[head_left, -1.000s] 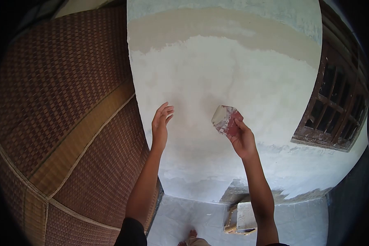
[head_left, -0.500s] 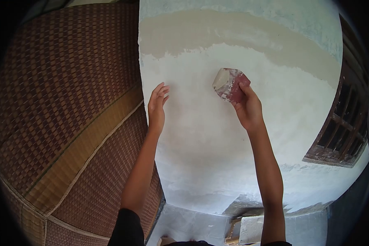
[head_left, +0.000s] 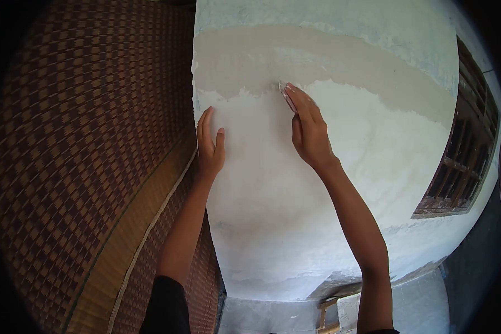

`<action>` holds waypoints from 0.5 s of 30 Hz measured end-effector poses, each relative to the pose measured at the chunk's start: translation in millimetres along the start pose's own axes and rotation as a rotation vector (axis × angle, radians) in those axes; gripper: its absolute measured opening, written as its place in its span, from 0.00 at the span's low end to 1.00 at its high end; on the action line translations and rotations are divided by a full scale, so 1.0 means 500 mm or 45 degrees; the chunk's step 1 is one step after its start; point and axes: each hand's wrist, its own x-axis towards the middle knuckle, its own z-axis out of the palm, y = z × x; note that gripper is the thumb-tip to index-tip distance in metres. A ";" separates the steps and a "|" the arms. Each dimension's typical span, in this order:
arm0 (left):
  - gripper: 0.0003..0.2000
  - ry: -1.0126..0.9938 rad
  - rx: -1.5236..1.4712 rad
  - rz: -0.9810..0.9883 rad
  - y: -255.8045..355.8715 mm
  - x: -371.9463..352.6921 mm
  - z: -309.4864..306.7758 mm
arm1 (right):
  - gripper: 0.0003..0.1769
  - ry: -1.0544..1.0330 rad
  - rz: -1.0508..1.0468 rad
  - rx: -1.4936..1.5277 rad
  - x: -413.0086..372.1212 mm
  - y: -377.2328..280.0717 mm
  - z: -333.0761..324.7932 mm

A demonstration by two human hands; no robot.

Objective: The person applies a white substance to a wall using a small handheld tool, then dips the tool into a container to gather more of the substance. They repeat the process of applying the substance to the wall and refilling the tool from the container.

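Here's the scraper [head_left: 286, 97], a thin sliver seen nearly edge-on, whitish smears at its tip, right up at the ragged lower border of the beige band [head_left: 350, 58] on the pale wall [head_left: 256, 167]! The right hand [head_left: 310, 131] is clamped on it; near the wall's left edge, the left hand [head_left: 210, 147] has thumb and fingers apart.

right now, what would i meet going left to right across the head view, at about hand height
Woven matting → left hand → flat scraper → right hand → brown barred window.
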 end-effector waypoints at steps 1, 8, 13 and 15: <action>0.26 -0.003 -0.015 -0.001 -0.012 0.001 0.002 | 0.32 -0.033 -0.182 -0.188 -0.002 0.005 0.013; 0.30 -0.127 0.449 0.179 -0.054 -0.012 0.018 | 0.26 -0.088 -0.279 -0.572 -0.020 0.025 0.079; 0.30 -0.130 0.603 0.185 -0.060 -0.015 0.023 | 0.27 -0.103 -0.279 -0.636 -0.031 0.042 0.097; 0.30 -0.126 0.599 0.186 -0.062 -0.015 0.023 | 0.27 -0.119 -0.261 -0.650 -0.034 0.043 0.099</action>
